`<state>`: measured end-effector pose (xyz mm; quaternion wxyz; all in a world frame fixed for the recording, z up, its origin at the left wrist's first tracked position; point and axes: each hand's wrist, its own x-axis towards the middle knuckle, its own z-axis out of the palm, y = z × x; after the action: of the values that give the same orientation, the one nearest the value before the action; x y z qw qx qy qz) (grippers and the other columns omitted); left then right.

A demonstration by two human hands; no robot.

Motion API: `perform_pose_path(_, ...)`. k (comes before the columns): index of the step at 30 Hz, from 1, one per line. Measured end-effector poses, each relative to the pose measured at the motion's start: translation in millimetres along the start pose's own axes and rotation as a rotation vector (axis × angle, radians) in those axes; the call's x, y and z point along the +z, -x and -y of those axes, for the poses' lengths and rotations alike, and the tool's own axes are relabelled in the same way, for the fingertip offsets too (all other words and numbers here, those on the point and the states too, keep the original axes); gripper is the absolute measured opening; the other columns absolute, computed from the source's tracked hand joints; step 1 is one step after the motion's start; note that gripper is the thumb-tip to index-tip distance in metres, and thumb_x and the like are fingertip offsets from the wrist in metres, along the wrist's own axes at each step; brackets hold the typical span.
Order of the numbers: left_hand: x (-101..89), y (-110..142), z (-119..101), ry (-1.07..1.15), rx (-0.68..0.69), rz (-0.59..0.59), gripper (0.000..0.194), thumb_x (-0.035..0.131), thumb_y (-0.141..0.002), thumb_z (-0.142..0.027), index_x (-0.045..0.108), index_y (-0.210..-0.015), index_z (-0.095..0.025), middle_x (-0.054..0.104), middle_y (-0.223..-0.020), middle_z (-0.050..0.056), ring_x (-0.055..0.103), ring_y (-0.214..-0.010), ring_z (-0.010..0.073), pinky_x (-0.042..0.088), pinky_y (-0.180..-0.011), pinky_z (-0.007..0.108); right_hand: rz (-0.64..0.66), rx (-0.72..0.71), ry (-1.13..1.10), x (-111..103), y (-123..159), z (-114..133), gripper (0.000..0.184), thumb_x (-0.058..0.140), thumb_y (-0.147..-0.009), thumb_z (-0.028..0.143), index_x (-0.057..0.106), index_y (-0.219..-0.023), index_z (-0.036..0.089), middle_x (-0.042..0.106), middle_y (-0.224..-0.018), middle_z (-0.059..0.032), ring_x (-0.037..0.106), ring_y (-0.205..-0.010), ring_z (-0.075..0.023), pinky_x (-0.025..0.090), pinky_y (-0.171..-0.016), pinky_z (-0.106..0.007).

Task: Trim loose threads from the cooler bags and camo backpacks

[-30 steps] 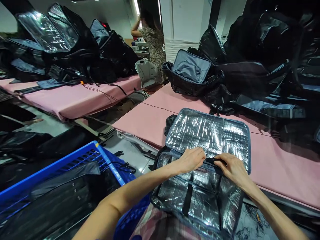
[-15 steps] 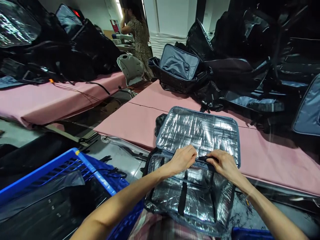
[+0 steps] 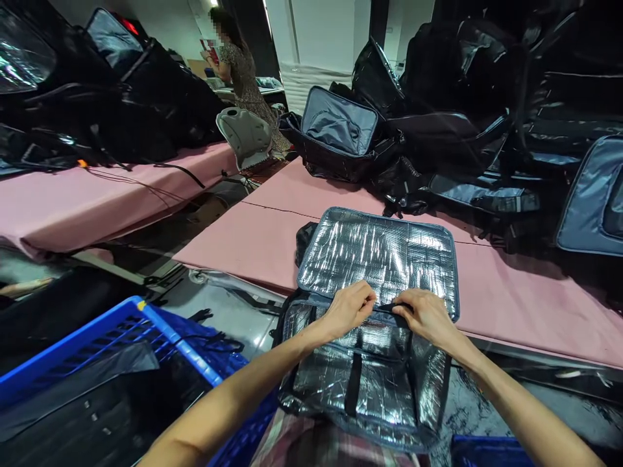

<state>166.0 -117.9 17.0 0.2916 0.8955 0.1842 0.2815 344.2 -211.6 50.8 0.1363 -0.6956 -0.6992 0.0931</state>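
An insulated bag with silver foil lining sits open before me, its body over my lap. Its foil-lined lid, edged in grey-blue, is folded back onto the pink table. At the seam between lid and body, my left hand and my right hand are closed close together. A short black strap runs between them, its right part pinched in my right fingertips. My left fingers are curled at its other end; their grip is partly hidden. A black band lies down inside the bag.
A blue plastic crate with dark bags stands at my left. Black bags are heaped on the pink table, more on another table. A grey chair and a person are behind.
My hands have come slightly closer together along the strap, so less of it shows. The view has shifted a little. The person behind has lowered their hands.
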Motion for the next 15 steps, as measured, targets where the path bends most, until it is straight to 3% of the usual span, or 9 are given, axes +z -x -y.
perform_pose_path(4, -14.4, -3.2, 2.2, 0.101, -0.131, -0.063, 0.013, 0.043, -0.081, -0.017, 0.054, -0.074, -0.015, 0.053, -0.074, 0.0, 0.047, -0.065, 0.01, 0.035, -0.058, 0.02, 0.032, 0.047, -0.065, 0.0, 3.1, -0.4, 0.018, 0.05, -0.083, 0.03, 0.065, -0.081, 0.021, 0.066, -0.08, -0.0027, 0.059, -0.073, -0.0178, 0.036, -0.06, -0.025)
perform_pose_path(9, -75.9, 7.2, 41.5, 0.038, -0.531, -0.373, 0.037, 0.037, -0.084, -0.039, 0.056, -0.064, -0.015, 0.057, -0.069, 0.002, 0.052, -0.067, 0.0142, 0.038, -0.063, 0.024, -0.019, 0.0, -0.14, -2.4, 6.4, -5.2, 0.022, 0.046, -0.083, 0.034, 0.064, -0.082, 0.02, 0.065, -0.081, -0.0048, 0.058, -0.076, -0.0201, 0.04, -0.066, -0.03)
perform_pose_path(12, -95.9, 25.8, 70.4, 0.006, -0.733, -0.329, 0.028, 0.056, -0.07, -0.043, 0.055, -0.076, -0.016, 0.055, -0.064, -0.001, 0.052, -0.062, 0.0154, 0.038, -0.06, 0.025, -0.095, 0.129, -0.388, -17.1, 4.1, -30.3, 0.029, 0.045, -0.08, 0.043, 0.062, -0.083, 0.019, 0.063, -0.072, -0.0031, 0.057, -0.063, -0.0176, 0.041, -0.058, -0.028)
perform_pose_path(15, -92.5, 41.9, 85.2, 0.39, -0.827, -0.25, 0.042, 0.067, -0.059, -0.042, 0.048, -0.087, -0.016, 0.05, -0.059, -0.005, 0.049, -0.053, 0.0119, 0.039, -0.054, 0.023, -0.364, 0.366, -0.4, -29.1, 3.1, -74.5, 0.044, 0.054, -0.071, 0.053, 0.059, -0.096, 0.017, 0.063, -0.075, -0.0044, 0.056, -0.062, -0.0188, 0.042, -0.055, -0.028)
